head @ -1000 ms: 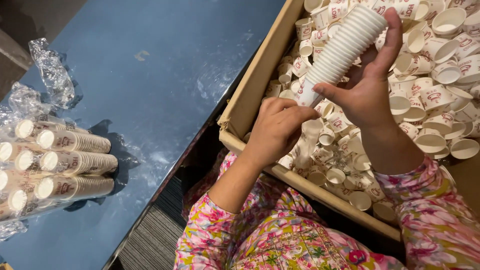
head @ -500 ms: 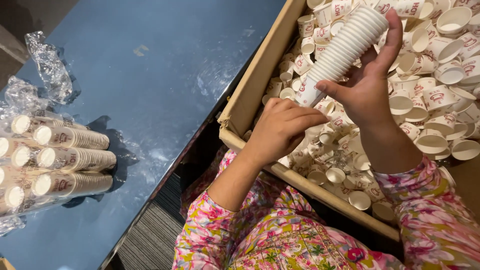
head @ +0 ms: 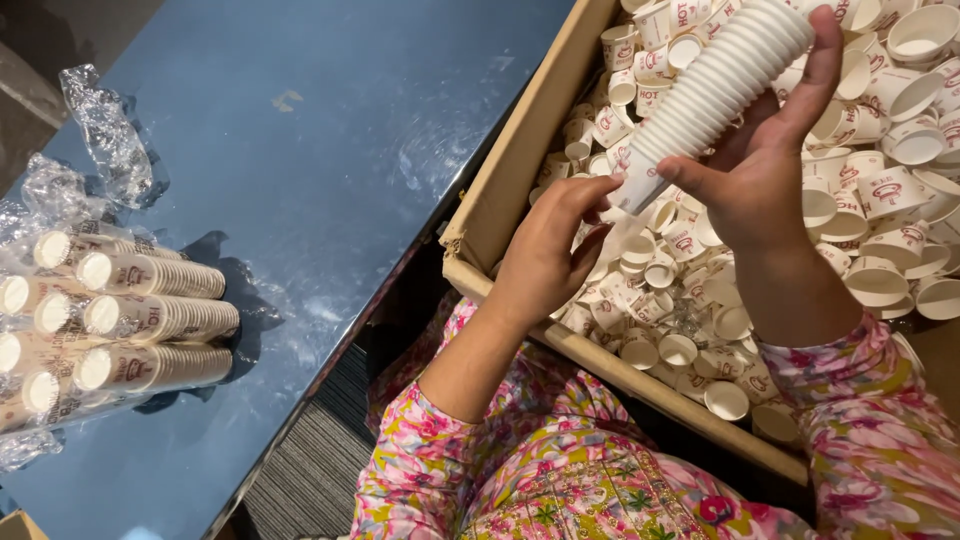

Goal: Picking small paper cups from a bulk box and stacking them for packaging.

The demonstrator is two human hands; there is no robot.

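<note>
My right hand grips the tilted stack of white cups over the cardboard box. My left hand pinches the stack's lower end.

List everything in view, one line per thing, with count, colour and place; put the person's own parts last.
stack of nested cups: one, white, held over the box
loose cups: many, too many to count, white with red print, in the box
cardboard box: one, brown, at right
wrapped cup stacks: several, in clear plastic, on the table at left
plastic wrap: crumpled, clear, behind those stacks
table: one, blue
left hand: fingertips at the stack's lower end
right hand: grips the stack
sleeves: floral pink
</note>
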